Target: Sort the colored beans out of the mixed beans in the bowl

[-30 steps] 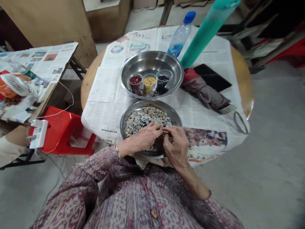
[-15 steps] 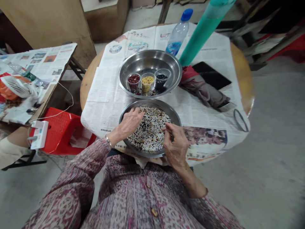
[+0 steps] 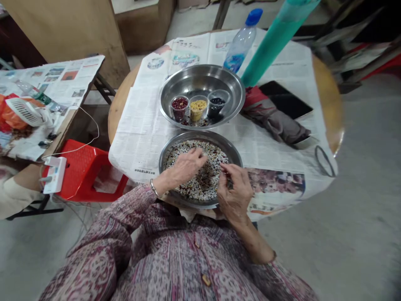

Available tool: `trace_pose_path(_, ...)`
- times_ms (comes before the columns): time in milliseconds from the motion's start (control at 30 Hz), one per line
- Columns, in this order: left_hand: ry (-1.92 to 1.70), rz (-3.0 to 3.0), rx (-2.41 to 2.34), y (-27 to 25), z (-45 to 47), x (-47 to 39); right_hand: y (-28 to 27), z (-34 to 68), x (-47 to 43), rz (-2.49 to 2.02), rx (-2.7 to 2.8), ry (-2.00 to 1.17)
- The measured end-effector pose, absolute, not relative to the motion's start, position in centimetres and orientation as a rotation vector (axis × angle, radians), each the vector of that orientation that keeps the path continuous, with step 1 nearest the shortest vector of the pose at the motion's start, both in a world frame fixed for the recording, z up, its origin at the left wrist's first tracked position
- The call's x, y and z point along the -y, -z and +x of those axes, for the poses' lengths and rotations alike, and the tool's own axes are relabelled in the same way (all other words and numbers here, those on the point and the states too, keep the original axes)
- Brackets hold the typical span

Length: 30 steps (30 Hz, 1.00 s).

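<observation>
- Since the earlier frame, the left hand (image 3: 186, 167) had moved inward from the bowl's left side, over the mixed grains (image 3: 200, 193); its fingers bent loosely, any hold hidden. A hard sweep might have spilled grains.
- The three cups (image 3: 198, 109) stood close together in the upper basin (image 3: 200, 73); a knock could have tipped one.
- The grains lay in the lower bowl (image 3: 226, 145).
- The right hand (image 3: 234, 188) had thumb and fingertips nearly together at its right side; whether they held a grain couldn't be told. A loose pinch might have dropped one.

Left hand (image 3: 186, 168) is over mixed-colour grains (image 3: 203, 190) in a round steel basin (image 3: 232, 151), right hand (image 3: 235, 191) kinda curled alongside. Three clear plastic cups (image 3: 197, 110) sit behind.
</observation>
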<state>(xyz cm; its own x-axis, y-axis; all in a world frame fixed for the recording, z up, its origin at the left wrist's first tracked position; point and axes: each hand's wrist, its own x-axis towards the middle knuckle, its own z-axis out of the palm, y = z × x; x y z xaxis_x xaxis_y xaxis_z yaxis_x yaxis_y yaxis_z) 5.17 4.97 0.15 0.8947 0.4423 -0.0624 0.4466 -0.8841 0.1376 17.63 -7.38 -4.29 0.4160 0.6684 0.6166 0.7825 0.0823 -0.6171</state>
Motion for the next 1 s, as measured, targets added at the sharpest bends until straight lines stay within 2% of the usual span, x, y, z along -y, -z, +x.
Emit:
trace_pose_path(167, -0.202, 2.847, -1.009, -0.2, 1.5, -6.6, 4.2, 17.5, 7.3, -1.635, 1.309, 0.07)
trace_pose_path(467, -0.779, 2.65, -0.705, 1.5, -3.4, -3.2, 4.5, 17.5, 7.4, -1.655, 1.423, -0.01)
trace_pose_path(800, -0.983, 2.561, -0.661, 2.8, -3.4, -2.2, 4.7, 17.7, 7.3, -1.66, 1.445, 0.008)
trace_pose_path(1000, -0.969, 2.558, -0.703, 3.2, -3.4, -2.1, 4.6, 17.6, 7.3, -1.657, 1.449, -0.011)
